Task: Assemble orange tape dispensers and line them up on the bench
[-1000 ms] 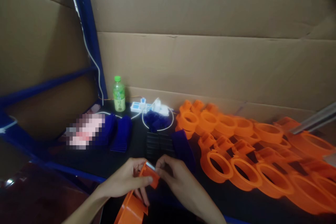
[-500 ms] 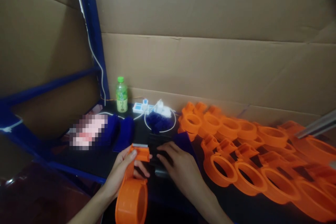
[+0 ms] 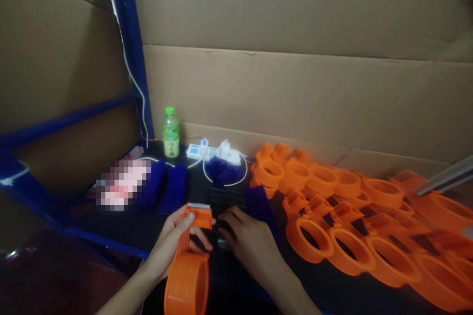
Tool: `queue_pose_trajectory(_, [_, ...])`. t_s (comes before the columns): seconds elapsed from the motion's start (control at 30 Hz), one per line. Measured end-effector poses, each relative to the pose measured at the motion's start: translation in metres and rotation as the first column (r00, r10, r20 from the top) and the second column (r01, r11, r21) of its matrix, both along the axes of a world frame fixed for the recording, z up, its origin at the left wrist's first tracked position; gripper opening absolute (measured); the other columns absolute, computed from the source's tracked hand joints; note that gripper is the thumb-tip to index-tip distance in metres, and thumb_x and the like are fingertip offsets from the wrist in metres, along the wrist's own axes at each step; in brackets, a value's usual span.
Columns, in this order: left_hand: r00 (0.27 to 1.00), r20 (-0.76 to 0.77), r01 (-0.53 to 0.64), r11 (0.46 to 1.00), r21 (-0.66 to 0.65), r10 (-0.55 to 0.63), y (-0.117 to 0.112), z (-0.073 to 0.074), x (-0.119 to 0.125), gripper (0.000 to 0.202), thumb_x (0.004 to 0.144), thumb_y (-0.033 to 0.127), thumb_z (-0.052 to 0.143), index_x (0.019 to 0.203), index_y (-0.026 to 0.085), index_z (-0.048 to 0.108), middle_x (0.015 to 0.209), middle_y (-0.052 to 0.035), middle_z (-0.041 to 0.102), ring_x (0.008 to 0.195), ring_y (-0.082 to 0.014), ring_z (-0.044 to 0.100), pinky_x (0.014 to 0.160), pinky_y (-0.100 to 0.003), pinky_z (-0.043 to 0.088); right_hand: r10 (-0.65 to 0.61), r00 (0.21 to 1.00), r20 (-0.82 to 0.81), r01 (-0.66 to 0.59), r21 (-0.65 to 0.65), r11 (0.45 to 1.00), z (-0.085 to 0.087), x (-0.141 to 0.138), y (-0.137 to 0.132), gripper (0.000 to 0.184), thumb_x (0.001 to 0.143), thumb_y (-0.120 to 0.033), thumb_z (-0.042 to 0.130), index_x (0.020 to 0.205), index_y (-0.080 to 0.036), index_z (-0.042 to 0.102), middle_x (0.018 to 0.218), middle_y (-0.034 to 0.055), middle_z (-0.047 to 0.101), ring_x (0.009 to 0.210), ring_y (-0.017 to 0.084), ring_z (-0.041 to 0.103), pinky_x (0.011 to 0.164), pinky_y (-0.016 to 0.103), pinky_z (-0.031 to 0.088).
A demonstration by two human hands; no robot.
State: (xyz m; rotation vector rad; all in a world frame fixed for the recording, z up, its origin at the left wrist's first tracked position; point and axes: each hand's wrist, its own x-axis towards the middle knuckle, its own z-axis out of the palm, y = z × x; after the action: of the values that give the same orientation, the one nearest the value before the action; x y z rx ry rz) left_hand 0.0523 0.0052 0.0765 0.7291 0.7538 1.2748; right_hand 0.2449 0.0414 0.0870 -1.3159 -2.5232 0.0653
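My left hand (image 3: pixel 170 243) is closed around an orange plastic tape dispenser (image 3: pixel 188 266), gripping its neck with the thumb near the toothed metal blade (image 3: pixel 199 206) at the top. Its round ring hangs at the bottom of the view. My right hand (image 3: pixel 247 241) rests just right of it on the black table, fingers curled over dark parts (image 3: pixel 226 201); what they pinch is hidden.
Many more orange dispensers (image 3: pixel 351 202) lie in rows across the right of the table. Blue plastic parts (image 3: pixel 173 182) and a white power strip with cable (image 3: pixel 212 152) sit at the back, beside a green bottle (image 3: pixel 171 133). Cardboard walls and a blue rack post (image 3: pixel 129 49) enclose the space.
My left hand turned the dispenser upright, so the blade now points up and the ring faces me. My right hand left the blade and dropped onto the dark parts on the table.
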Motion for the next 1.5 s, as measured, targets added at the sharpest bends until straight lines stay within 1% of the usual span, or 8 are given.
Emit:
queue_pose_trajectory(0.17, [1.000,-0.001,0.006,1.000,0.007,-0.006,0.000,-0.004,0.000,0.035,0.088,0.038,0.063,0.111,0.012,0.065,0.109,-0.0198,0.075,0.063,-0.0188,0.073,0.049,-0.023,0.057,-0.009,1.000,0.006,0.009,-0.002,1.000,-0.002,0.000,0.000,0.023,0.094,-0.019,0.049,0.112,-0.024,0.063,0.111,0.0038,0.066,0.083,0.016,0.067,0.064,0.025,0.046])
queue_pose_trajectory(0.43, [1.000,-0.010,0.012,1.000,0.005,-0.012,0.000,-0.001,0.000,0.035,0.089,0.038,0.061,0.112,0.011,0.064,0.108,-0.0202,0.074,0.061,-0.0184,0.073,0.048,-0.023,0.056,-0.004,1.000,-0.003,0.004,0.001,1.000,-0.007,-0.001,0.001,0.024,0.096,-0.018,0.046,0.112,-0.024,0.063,0.111,0.0034,0.065,0.085,0.016,0.068,0.062,0.024,0.046])
queue_pose_trajectory(0.6, [1.000,-0.014,0.016,1.000,0.004,-0.016,0.000,0.000,0.000,0.034,0.091,0.037,0.059,0.112,0.011,0.064,0.108,-0.0197,0.075,0.062,-0.0177,0.073,0.049,-0.021,0.055,0.011,1.000,0.010,-0.012,0.006,1.000,-0.009,0.000,0.002,0.025,0.097,-0.018,0.045,0.114,-0.024,0.062,0.111,0.0039,0.065,0.085,0.016,0.068,0.064,0.025,0.047])
queue_pose_trajectory(0.8, [1.000,-0.008,0.023,1.000,-0.004,-0.023,-0.001,0.001,0.000,0.038,0.088,0.041,0.062,0.113,0.012,0.064,0.108,-0.0200,0.074,0.063,-0.0187,0.073,0.048,-0.022,0.056,0.020,0.999,-0.040,-0.020,0.016,1.000,-0.009,0.002,0.001,0.025,0.097,-0.019,0.045,0.113,-0.023,0.063,0.110,0.0044,0.065,0.083,0.015,0.068,0.064,0.024,0.048])
queue_pose_trajectory(1.07, [1.000,-0.022,0.008,1.000,-0.004,-0.008,0.000,-0.001,0.001,0.034,0.090,0.039,0.060,0.109,0.011,0.064,0.105,-0.0190,0.075,0.059,-0.0170,0.072,0.048,-0.022,0.055,-0.007,0.997,-0.078,0.009,0.024,1.000,-0.002,0.007,-0.003,0.024,0.098,-0.025,0.044,0.112,-0.023,0.064,0.112,0.0049,0.066,0.086,0.017,0.068,0.069,0.028,0.052])
queue_pose_trajectory(1.27, [0.999,-0.029,0.028,1.000,0.002,-0.028,0.000,-0.002,0.002,0.032,0.091,0.037,0.058,0.110,0.011,0.063,0.104,-0.0184,0.075,0.056,-0.0157,0.070,0.046,-0.022,0.054,0.001,0.985,-0.175,0.005,0.034,0.999,0.011,0.018,-0.008,0.025,0.099,-0.031,0.045,0.111,-0.024,0.065,0.114,0.0055,0.065,0.090,0.017,0.067,0.073,0.027,0.053])
queue_pose_trajectory(1.4, [0.999,-0.035,0.036,0.999,0.013,-0.036,0.004,-0.008,0.001,0.031,0.091,0.037,0.059,0.108,0.012,0.063,0.102,-0.0170,0.075,0.056,-0.0151,0.070,0.048,-0.022,0.055,0.019,0.971,-0.239,-0.007,0.052,0.999,0.020,0.022,-0.009,0.024,0.099,-0.032,0.045,0.112,-0.024,0.065,0.112,0.0050,0.065,0.093,0.016,0.067,0.075,0.027,0.053])
queue_pose_trajectory(1.5, [0.997,-0.055,0.056,0.998,0.025,-0.054,0.007,-0.016,0.001,0.031,0.090,0.038,0.060,0.108,0.012,0.063,0.102,-0.0165,0.075,0.055,-0.0154,0.070,0.047,-0.023,0.056,0.036,0.968,-0.249,-0.019,0.068,0.998,0.024,0.022,-0.010,0.023,0.098,-0.032,0.047,0.112,-0.024,0.065,0.112,0.0053,0.065,0.093,0.016,0.066,0.075,0.026,0.054])
